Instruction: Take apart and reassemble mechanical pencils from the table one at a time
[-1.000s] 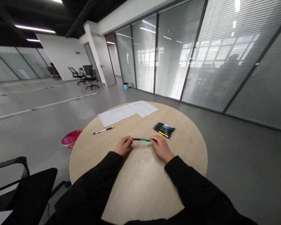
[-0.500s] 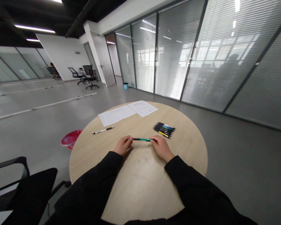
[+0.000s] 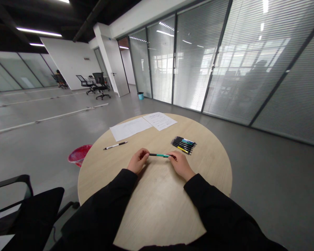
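A green and black pen [image 3: 161,155] lies sideways between my two hands, just above the round wooden table. My left hand [image 3: 138,161] is closed, thumb and fingers pinching the pen's dark end. At the other end my right hand [image 3: 181,164] grips the pen, its fingers covering that tip. Beyond my right hand a row of several pens [image 3: 183,144] rests side by side, mostly black, with a yellow one nearest me. A single white and black pen [image 3: 115,145] lies apart, past my left hand.
Two printed sheets, a left one [image 3: 131,129] and a right one [image 3: 160,120], lie at the far side of the round table [image 3: 157,212]. A red bin [image 3: 80,154] stands on the floor to the left. A black chair [image 3: 34,212] is near at lower left.
My left fingers have shifted very slightly at the pen's dark end. My right hand and the pens on the table look the same.
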`<state>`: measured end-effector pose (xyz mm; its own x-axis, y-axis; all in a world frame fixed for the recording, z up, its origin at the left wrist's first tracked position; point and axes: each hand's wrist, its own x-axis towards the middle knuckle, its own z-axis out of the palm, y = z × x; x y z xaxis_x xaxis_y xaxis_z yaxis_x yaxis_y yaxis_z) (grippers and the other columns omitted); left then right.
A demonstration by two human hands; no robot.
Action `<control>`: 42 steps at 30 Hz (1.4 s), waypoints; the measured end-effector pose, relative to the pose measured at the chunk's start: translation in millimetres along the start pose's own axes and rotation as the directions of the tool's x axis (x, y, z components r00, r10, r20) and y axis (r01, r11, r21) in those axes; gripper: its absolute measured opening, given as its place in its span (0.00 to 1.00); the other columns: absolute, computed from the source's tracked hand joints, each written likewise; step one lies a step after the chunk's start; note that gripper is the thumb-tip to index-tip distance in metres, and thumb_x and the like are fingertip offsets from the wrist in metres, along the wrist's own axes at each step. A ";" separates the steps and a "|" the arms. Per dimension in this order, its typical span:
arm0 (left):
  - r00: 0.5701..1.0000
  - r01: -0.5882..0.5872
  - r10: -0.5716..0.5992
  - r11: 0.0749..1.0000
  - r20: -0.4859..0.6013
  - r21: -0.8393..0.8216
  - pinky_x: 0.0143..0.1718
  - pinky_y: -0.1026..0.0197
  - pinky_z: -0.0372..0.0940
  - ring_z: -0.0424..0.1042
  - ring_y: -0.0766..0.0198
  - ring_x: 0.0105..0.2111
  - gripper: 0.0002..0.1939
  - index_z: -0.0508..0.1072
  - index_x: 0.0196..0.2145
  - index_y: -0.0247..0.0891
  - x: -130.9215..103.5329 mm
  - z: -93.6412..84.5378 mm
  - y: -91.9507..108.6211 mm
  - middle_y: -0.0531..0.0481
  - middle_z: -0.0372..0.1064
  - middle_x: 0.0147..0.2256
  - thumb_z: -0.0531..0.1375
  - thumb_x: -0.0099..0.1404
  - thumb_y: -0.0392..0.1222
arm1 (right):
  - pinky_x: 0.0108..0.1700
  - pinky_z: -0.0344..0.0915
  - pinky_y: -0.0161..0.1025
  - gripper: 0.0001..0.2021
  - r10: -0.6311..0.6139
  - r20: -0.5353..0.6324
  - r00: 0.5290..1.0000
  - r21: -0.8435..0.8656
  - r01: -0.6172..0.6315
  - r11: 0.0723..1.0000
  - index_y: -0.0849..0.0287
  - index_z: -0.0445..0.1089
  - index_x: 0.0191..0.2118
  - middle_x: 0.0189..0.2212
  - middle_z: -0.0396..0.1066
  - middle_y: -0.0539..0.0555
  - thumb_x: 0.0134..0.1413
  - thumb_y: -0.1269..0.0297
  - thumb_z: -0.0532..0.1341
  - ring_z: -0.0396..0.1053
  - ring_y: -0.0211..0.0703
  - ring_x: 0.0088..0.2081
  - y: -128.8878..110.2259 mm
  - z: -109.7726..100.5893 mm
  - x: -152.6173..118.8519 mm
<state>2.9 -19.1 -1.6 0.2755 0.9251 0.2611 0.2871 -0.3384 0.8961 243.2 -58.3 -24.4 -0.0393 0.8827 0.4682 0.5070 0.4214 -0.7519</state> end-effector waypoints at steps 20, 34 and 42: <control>0.998 0.017 -0.021 0.997 -0.051 -0.079 0.28 0.63 0.60 0.66 0.67 0.26 0.14 0.70 0.32 0.36 -0.8 -6.2 0.7 0.52 0.69 0.27 0.66 0.56 0.48 | 0.39 0.68 0.41 0.10 0.182 -0.118 0.976 0.220 -0.153 0.963 0.60 0.76 0.38 0.34 0.77 0.56 0.54 0.62 0.59 0.72 0.45 0.34 9.8 -3.9 6.4; 0.999 0.019 -0.023 0.996 -0.045 -0.084 0.27 0.64 0.61 0.67 0.67 0.25 0.14 0.70 0.31 0.36 -0.5 -7.0 0.4 0.52 0.69 0.26 0.67 0.55 0.48 | 0.37 0.70 0.41 0.11 0.227 -0.127 0.966 0.317 -0.177 0.932 0.59 0.75 0.37 0.35 0.77 0.57 0.53 0.59 0.61 0.73 0.45 0.34 18.0 2.0 7.6; 0.999 0.028 -0.032 0.995 -0.038 -0.093 0.28 0.64 0.60 0.66 0.67 0.24 0.13 0.70 0.32 0.36 0.5 -6.0 -3.5 0.53 0.68 0.26 0.66 0.56 0.47 | 0.35 0.69 0.40 0.10 0.230 -0.126 0.965 0.301 -0.183 0.936 0.59 0.75 0.37 0.33 0.77 0.56 0.53 0.60 0.60 0.72 0.45 0.31 17.7 1.0 7.8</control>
<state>-3.5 -16.4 -2.4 0.2310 0.9414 0.2459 0.2085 -0.2948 0.9325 251.1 -43.7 -34.5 0.1869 0.9225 0.3377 0.2223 0.2951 -0.9293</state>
